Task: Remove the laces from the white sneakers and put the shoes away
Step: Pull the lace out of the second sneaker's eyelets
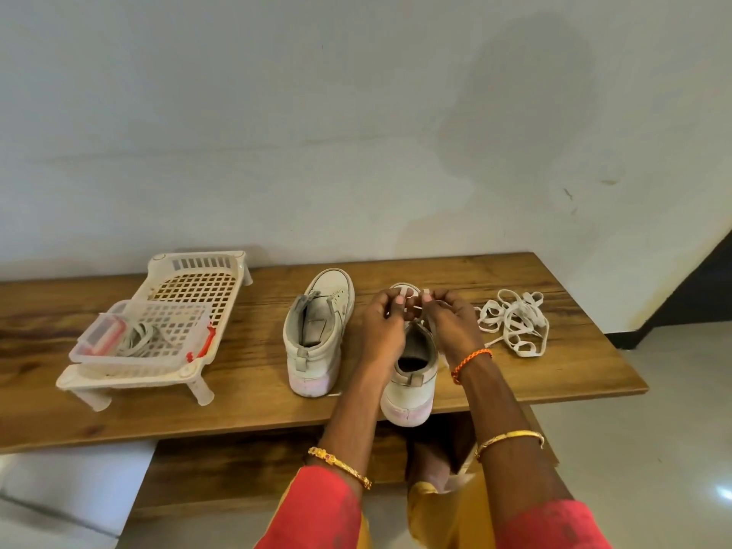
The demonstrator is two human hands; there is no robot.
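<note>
both hands, left hand (382,318) and right hand (449,322), pinch a flat white lace (416,307) over the right sneaker (412,384). a loose flat lace pile (513,322) lies right on the wood-grain bench (245,374).

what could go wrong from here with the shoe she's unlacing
1. The right shoe has its heel past the table edge; a hard tug on its lace by either hand, left or right, could tip it off.
2. The loose lace lies in a tangle beside the right hand; a wrist could snag it and drag it off.
</note>
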